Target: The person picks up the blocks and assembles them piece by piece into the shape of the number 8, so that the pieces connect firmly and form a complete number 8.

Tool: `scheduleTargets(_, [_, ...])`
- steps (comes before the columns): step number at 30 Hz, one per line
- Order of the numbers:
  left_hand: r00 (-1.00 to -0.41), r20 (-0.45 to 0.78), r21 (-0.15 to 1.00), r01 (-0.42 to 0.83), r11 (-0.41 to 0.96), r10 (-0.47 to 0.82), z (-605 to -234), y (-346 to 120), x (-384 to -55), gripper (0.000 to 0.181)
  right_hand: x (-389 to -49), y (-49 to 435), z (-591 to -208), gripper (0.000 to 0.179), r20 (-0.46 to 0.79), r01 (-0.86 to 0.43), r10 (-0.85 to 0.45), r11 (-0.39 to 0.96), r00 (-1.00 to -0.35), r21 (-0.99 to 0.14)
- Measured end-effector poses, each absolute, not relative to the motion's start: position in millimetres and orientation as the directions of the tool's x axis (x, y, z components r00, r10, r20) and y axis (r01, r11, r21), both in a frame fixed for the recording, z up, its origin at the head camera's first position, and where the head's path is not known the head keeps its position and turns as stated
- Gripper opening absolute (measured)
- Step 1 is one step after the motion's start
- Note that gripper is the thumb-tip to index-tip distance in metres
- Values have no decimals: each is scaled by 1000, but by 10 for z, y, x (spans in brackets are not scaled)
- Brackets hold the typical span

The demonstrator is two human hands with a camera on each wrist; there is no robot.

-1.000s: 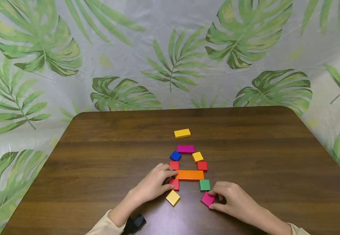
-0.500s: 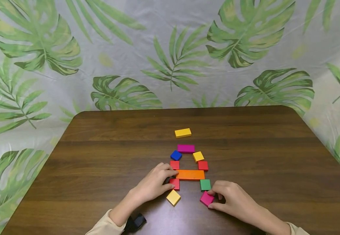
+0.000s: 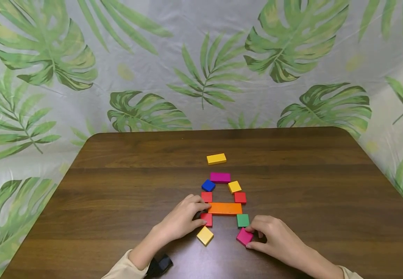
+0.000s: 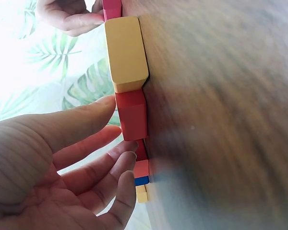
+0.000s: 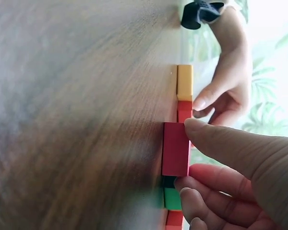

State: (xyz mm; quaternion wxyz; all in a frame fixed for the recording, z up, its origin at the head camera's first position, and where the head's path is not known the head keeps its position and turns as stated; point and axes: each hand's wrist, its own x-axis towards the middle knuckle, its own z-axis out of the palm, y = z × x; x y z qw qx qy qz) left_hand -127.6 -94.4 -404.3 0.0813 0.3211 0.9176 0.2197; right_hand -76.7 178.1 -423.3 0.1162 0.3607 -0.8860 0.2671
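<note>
My right hand [image 3: 279,236] pinches a square magenta block [image 3: 244,236] between thumb and fingers, low at the table, just below a green block [image 3: 242,220]. In the right wrist view, the thumb lies at one end of the magenta block [image 5: 175,149] and the fingers at the other. My left hand [image 3: 182,217] rests at the left side of the figure. Its thumb touches the lower red block [image 3: 207,219] and its index fingertip is at the left end of the long orange block [image 3: 225,209]. A tilted yellow block [image 3: 205,236] lies below that red block.
Farther up are two red blocks, the left one [image 3: 206,197] partly behind my fingers, plus a blue block [image 3: 208,185], a small yellow block [image 3: 234,187] and a purple block [image 3: 220,178]. A yellow bar [image 3: 216,159] lies apart at the back of the brown table [image 3: 117,166].
The magenta block has shifted slightly left and turned a little in my right hand's pinch. My left hand has stayed in place.
</note>
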Motion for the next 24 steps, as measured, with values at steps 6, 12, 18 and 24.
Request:
scheduleTargets(6, [-779,-11,454,555,697,627,-4044,-942,-1271,37,-758,1794,-4222,24,399,-705,-581,594,-709,-388])
scheduleTargets(12, [-780,-16,453,552,700,625,-4043,-945,-1272,37,-761,1806,-4207,25,404,-715,-590,587,-699,-380])
scheduleTargets(18, [-781,-11,453,553,699,624,-4048,-944,-1278,37,-775,1796,-4212,25,422,-721,-588,611,-690,-327])
scheduleTargets(24, [-778,-8,455,556,695,628,-4051,-943,-1282,37,-770,1785,-4218,24,422,-712,-579,625,-698,-319])
